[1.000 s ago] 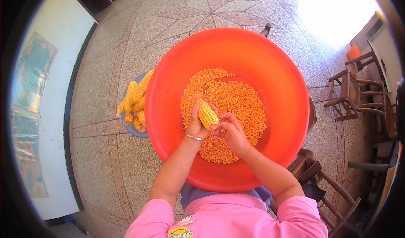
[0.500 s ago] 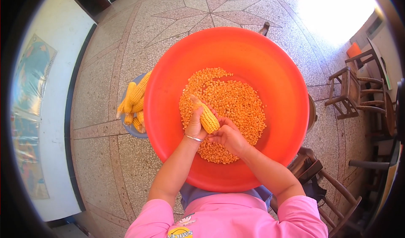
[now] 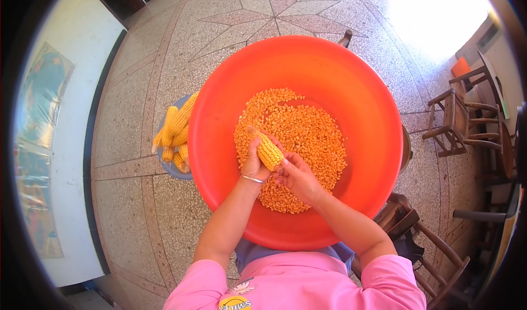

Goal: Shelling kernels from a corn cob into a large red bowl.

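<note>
A yellow corn cob (image 3: 269,152) slants over the kernels, its pale tip pointing up and left. My left hand (image 3: 253,163) wraps around it from the left; a silver bangle circles that wrist. At the cob's near end my right hand (image 3: 301,180) grips, thumb pressed on the kernels and fingers curled by the end. Some of the right fingers are hidden behind the cob. Both hands are inside a large orange-red basin (image 3: 365,98), above a spread of loose corn kernels (image 3: 310,137) on its bottom.
Several whole corn cobs (image 3: 177,124) lie in a blue-grey basin (image 3: 177,172) left of the big one, partly hidden by its rim. A wooden chair (image 3: 439,255) stands close at my right. Further right is another wooden chair (image 3: 453,120). A white wall (image 3: 82,145) runs along the left.
My right thumb has moved up onto the cob's near end, and the right hand has turned slightly. The cob has tilted a little. My left hand keeps its hold.
</note>
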`<state>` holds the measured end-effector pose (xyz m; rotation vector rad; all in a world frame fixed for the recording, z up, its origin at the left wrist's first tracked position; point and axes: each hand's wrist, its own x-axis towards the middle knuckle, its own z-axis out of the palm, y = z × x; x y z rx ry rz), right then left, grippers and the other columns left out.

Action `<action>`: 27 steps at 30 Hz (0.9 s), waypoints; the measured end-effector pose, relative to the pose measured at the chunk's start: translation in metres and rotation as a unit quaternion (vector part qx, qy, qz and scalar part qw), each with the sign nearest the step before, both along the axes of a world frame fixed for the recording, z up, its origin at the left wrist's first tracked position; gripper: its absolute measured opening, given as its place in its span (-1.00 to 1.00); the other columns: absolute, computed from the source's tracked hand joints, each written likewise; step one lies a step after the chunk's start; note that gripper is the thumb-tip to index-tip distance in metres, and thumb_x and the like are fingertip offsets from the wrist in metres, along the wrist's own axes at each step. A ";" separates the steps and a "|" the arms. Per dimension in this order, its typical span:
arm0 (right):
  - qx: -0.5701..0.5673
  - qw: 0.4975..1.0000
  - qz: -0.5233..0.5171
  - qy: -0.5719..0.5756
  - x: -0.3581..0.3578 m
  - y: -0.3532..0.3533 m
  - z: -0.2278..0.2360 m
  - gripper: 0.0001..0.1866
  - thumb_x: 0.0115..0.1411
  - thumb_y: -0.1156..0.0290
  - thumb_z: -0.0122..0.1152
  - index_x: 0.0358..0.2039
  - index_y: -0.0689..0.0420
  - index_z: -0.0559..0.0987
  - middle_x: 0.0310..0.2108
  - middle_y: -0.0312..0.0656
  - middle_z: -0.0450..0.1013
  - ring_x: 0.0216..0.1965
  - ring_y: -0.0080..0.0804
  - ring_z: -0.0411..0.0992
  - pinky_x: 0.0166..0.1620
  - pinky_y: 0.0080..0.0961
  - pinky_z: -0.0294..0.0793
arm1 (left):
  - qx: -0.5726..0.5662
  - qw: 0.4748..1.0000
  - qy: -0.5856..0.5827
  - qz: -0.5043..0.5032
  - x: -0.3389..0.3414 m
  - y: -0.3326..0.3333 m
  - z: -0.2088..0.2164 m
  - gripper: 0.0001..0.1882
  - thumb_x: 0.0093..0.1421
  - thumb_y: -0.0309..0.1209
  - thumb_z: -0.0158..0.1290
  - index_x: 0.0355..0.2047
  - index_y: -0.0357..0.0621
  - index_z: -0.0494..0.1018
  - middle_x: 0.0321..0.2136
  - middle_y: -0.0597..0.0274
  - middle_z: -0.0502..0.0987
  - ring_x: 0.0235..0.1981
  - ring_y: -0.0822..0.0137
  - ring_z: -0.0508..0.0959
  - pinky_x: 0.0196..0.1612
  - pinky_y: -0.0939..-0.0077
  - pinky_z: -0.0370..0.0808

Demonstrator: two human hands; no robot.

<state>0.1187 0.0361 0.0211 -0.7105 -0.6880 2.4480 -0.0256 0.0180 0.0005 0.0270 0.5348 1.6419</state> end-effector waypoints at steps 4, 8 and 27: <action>-0.005 1.000 0.002 0.025 0.002 0.000 0.004 -0.75 0.20 0.48 -0.08 -0.10 0.14 0.24 -0.23 -0.21 0.33 -0.27 -0.44 0.37 -0.19 -0.45 0.40 | 0.009 0.999 -0.034 0.011 -0.001 0.000 -0.002 -0.69 0.06 -0.20 0.12 -0.25 0.02 0.31 -0.37 0.28 0.38 -0.30 0.30 0.43 -0.21 0.35 0.48; 0.024 0.998 0.001 0.052 0.002 0.001 -0.003 -0.71 0.17 0.48 -0.04 -0.09 0.14 0.24 -0.21 -0.19 0.33 -0.26 -0.42 0.38 -0.18 -0.44 0.41 | 0.012 1.000 -0.027 0.004 -0.001 0.000 0.001 -0.70 0.06 -0.21 0.11 -0.25 0.03 0.32 -0.37 0.28 0.38 -0.31 0.30 0.43 -0.21 0.35 0.48; 0.053 0.983 -0.034 -0.175 -0.004 -0.005 -0.004 -0.67 0.04 0.62 -0.20 -0.12 0.23 0.27 -0.26 -0.18 0.34 -0.38 -0.46 0.38 -0.33 -0.59 0.42 | -0.034 0.996 0.078 -0.015 0.007 -0.001 -0.008 -0.68 0.06 -0.24 0.10 -0.24 0.00 0.26 -0.38 0.24 0.38 -0.32 0.27 0.45 -0.24 0.34 0.50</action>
